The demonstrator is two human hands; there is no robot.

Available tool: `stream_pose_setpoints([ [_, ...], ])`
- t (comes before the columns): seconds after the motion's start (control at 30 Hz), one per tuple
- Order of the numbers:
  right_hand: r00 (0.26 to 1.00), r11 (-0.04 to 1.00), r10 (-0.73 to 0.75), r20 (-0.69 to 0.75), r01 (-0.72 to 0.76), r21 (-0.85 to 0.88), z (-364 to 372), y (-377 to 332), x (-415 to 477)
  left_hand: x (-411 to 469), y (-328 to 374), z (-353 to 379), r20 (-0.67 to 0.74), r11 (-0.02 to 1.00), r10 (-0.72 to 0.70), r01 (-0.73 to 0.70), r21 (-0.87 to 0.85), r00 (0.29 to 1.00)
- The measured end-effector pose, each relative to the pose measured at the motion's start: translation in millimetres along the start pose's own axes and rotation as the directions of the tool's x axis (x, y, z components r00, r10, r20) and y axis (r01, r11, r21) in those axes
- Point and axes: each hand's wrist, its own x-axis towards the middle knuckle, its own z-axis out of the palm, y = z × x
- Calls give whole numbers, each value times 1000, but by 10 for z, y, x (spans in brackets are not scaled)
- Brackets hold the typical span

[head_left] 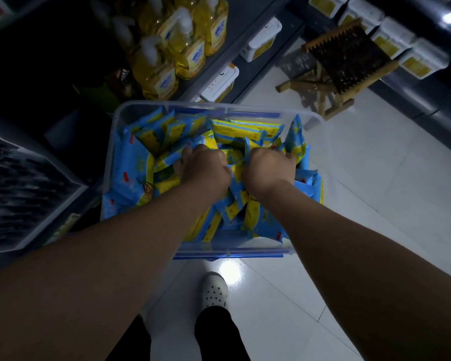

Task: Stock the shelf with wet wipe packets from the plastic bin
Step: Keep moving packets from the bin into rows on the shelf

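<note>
A clear plastic bin (167,106) stands on the white tiled floor, packed with several blue and yellow wet wipe packets (245,131). Both of my hands are down among the packets in the bin's middle. My left hand (203,169) has its fingers curled into the pile and grips packets. My right hand (270,169) also grips packets, with blue edges sticking up between its fingers. The fingertips of both hands are hidden by the packets. The dark shelf (248,48) runs along the left.
Yellow liquid bottles (185,48) with pump tops stand on the shelf above the bin. White tubs (219,84) sit below them and more line the right shelf (425,58). A wooden folding stool (341,63) stands on the floor behind the bin. My white shoe (215,289) is in front.
</note>
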Motion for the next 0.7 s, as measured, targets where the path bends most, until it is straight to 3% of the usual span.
stream_pose_setpoints([
  [0.1, 997, 994, -4, -72, 11, 106, -113, 2, -66, -25, 13, -119, -36, 981, 18, -25, -191, 999],
  [0.2, 992, 941, -22, -128, 64, 333, -309, -7, -185, -97, 101, -330, 11, 861, 10, -3, -509, 1000],
  [0.27, 988, 868, -13, -155, 89, 488, -478, -13, -291, -184, 180, -528, 31, 774, -33, 45, -632, 999],
  [0.47, 961, 709, 24, -274, 177, 682, -1098, 16, -597, -571, 373, -1243, 42, 681, -47, 63, -729, 998],
  [0.7, 920, 578, 72, -385, 276, 768, -2003, 22, -926, -1137, 695, -2229, -104, 662, -7, -74, -746, 995],
])
